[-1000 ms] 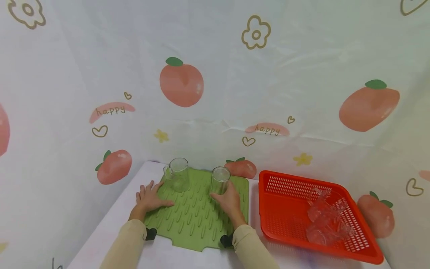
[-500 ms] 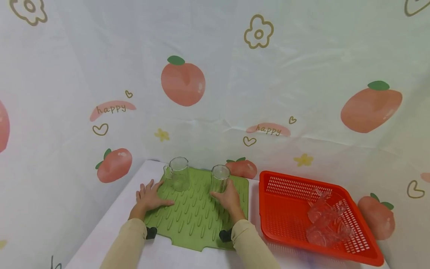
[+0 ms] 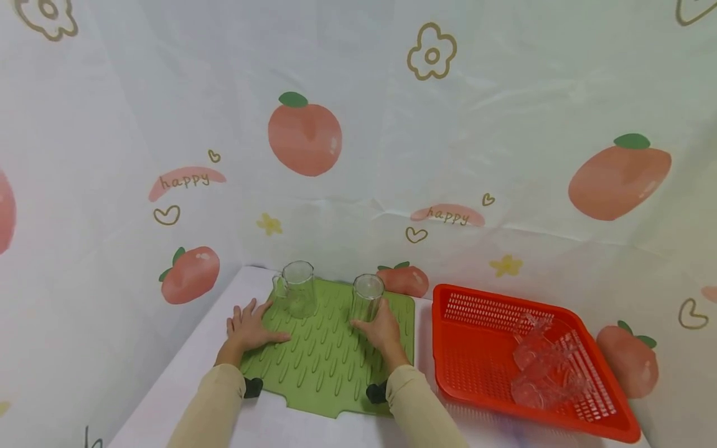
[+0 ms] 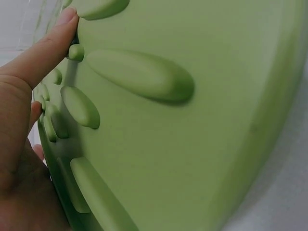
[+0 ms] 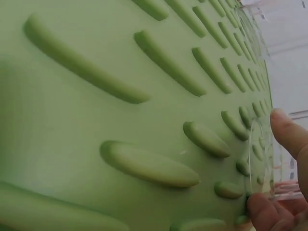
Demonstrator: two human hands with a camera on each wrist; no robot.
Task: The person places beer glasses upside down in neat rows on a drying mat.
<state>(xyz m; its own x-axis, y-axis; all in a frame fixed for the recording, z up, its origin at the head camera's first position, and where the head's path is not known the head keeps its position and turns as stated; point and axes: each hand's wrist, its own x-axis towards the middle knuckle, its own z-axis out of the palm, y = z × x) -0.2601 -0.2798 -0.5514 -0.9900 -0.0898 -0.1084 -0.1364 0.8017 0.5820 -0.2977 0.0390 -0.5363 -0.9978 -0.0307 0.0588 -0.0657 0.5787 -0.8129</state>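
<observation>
A green ridged drying mat (image 3: 313, 373) lies on the white table. My left hand (image 3: 249, 330) rests at its left edge with the fingers spread; the left wrist view shows the thumb (image 4: 45, 50) lying along the ridges. Near that hand, at the back left of the mat, a clear glass mug (image 3: 300, 292) stands upright, its handle to the left. My right hand (image 3: 383, 333) grips a second clear glass (image 3: 365, 305) low on its side, thumb at the front. This glass is upright on the mat; whether it has a handle is hidden.
Right of the mat is a red plastic basket (image 3: 470, 348) with slotted sides. Several clear glass-like pieces (image 3: 540, 370) lie in its right half, overlapping. A white printed curtain (image 3: 347, 230) hangs close behind the mat and basket.
</observation>
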